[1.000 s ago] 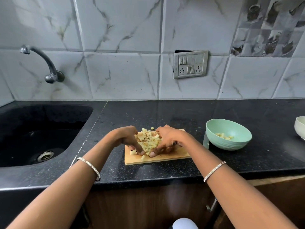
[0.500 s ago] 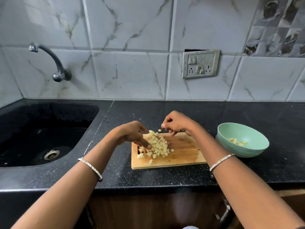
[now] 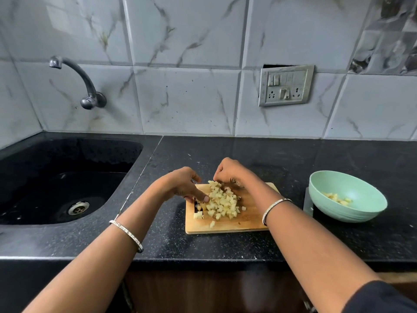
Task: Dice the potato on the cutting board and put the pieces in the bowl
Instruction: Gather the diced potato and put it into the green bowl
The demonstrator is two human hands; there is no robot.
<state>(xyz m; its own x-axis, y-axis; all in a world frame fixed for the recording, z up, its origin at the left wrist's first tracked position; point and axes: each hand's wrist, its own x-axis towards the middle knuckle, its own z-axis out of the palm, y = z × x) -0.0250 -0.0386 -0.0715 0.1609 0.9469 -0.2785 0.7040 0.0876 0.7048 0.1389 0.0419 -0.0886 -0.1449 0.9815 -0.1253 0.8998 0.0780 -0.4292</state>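
Dicing looks done: we see the potato pile on the cutting board, few pieces in the bowl at 3 o'clock. Our left hand fingers are released, nudging the pile; our right hand curls at 12 o'clock, and we cannot tell its grasp.

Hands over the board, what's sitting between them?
Head view: the pile of diced potato on the cutting board, between left hand and right hand.
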